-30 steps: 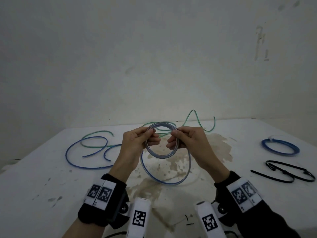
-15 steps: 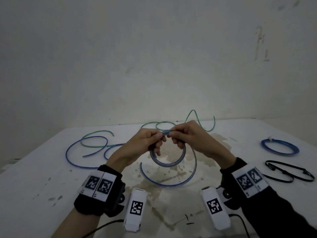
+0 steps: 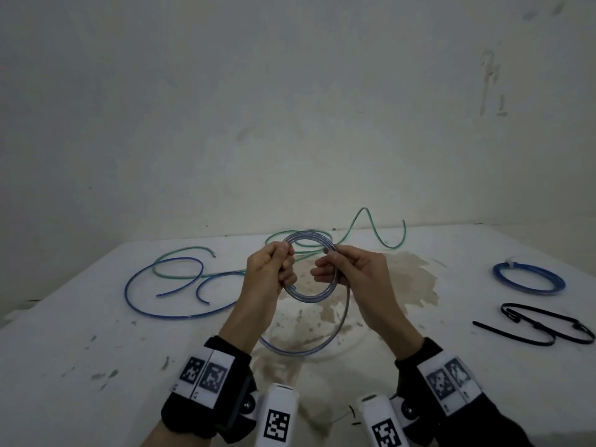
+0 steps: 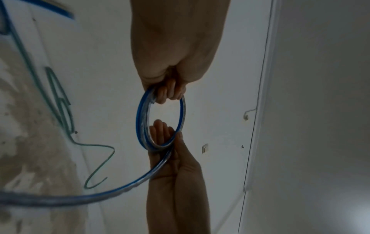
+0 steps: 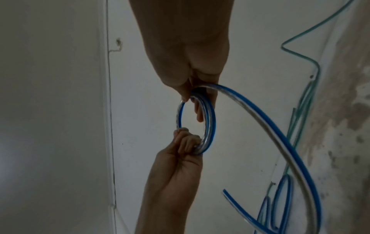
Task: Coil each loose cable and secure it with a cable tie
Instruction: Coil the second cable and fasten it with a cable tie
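Observation:
I hold a clear cable with a blue stripe (image 3: 308,296) wound into a small coil above the table. My left hand (image 3: 274,269) grips the coil's left side (image 4: 140,120), fingers curled round the strands. My right hand (image 3: 346,269) pinches its right side (image 5: 210,120). The cable's loose tail (image 3: 303,350) hangs from the coil in a wide arc down to the table and swings back toward my left wrist. Black cable ties (image 3: 548,327) lie at the right. A loose blue cable (image 3: 154,304) and a loose green cable (image 3: 374,230) lie farther back.
A blue coil bound with a tie (image 3: 529,279) lies at the far right. The white table (image 3: 96,366) is stained brown in the middle. A wall stands right behind the table's far edge.
Both hands turned the coil: half a second ago they met at its top, now they hold its left and right sides again. The tail's loop has shifted nearer to me.

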